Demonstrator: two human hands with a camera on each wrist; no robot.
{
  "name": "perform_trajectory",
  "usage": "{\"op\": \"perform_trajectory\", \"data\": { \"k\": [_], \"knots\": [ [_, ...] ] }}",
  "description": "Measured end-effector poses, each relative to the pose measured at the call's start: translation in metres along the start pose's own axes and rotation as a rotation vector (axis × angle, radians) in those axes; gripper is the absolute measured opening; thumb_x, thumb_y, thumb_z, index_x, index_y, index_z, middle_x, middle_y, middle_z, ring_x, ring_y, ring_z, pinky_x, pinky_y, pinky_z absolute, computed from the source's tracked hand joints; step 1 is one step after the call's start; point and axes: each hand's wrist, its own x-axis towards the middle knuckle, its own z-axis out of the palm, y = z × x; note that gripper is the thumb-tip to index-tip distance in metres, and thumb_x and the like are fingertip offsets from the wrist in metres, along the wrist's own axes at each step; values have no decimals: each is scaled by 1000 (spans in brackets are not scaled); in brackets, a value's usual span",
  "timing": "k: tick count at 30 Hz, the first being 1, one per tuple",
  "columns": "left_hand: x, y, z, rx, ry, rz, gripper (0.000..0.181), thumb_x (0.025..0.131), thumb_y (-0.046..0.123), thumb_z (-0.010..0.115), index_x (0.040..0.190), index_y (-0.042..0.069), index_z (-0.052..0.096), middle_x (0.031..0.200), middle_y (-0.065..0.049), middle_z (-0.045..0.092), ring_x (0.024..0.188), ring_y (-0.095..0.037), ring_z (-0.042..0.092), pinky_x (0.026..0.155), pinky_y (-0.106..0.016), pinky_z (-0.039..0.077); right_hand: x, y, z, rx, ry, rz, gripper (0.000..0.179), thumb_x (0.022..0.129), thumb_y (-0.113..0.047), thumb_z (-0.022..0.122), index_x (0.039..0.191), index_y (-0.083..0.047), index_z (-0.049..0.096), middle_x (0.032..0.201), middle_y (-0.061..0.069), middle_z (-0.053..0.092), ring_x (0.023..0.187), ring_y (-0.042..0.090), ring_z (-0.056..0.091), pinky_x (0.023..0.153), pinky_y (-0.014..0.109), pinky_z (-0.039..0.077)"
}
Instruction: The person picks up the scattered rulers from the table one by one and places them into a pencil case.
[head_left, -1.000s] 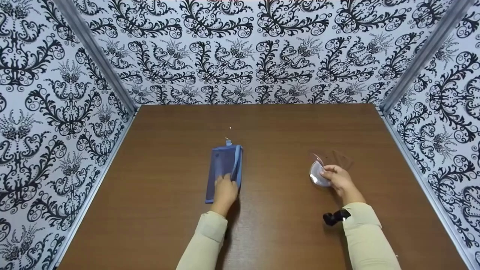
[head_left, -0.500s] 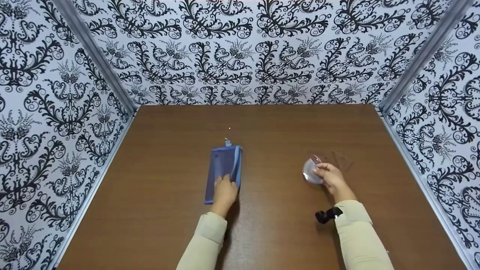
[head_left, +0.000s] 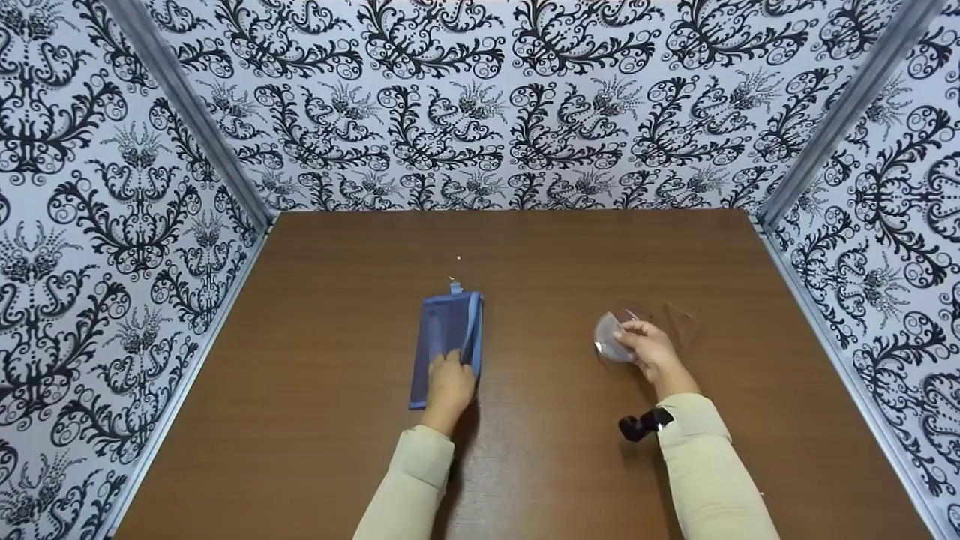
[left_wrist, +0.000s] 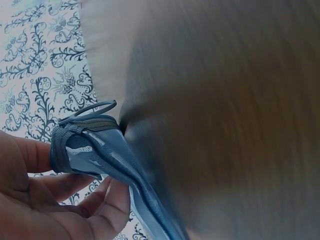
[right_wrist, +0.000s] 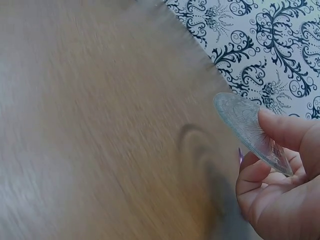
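At nine o'clock from the table's (head_left: 540, 450) middle we see a blue mesh pouch (head_left: 442, 322), long and narrow, its small tab (head_left: 456, 287) at twelve o'clock. At the pouch's six o'clock end our left hand (head_left: 451, 386) grips its edge between thumb and fingers; we cannot tell whether the far end rests on the table. Well apart, at three o'clock from the pouch, a clear round-edged protractor (head_left: 610, 341) is tilted above the table. Our right hand (head_left: 651, 349), at its three o'clock side, pinches it by thumb and fingers. At six o'clock from that hand a black wrist mount (head_left: 645, 424) juts from the sleeve (head_left: 709, 457). At two o'clock from it we see a faint, see-through triangle (head_left: 684, 324) on the table.
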Motion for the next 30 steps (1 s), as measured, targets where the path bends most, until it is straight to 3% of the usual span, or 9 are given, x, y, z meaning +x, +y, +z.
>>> {"op": "perform_trajectory", "data": {
  "k": [10,17,30],
  "knots": [
    [0,0,1,-9,10,-13,36,91,9,53,121,-9,59,114,-29,56,111,-45,50,96,-51,43,2,-1,18,38,-29,12,12,90,0,62,100,-4,57,83,-4,58,72,9,54,62,21,46],
    [1,0,1,-1,27,11,34,91,8,55,119,-10,59,111,-30,57,109,-46,51,95,-51,43,2,-1,31,68,-35,23,16,90,0,62,104,-2,55,82,-4,58,70,7,55,61,19,46],
    [-1,0,0,-17,16,-17,35,91,8,54,122,-8,59,116,-29,55,114,-44,49,98,-51,42,1,4,55,93,-35,17,12,89,3,62,98,-2,57,77,-4,60,64,7,54,55,18,43]
  ]
}}
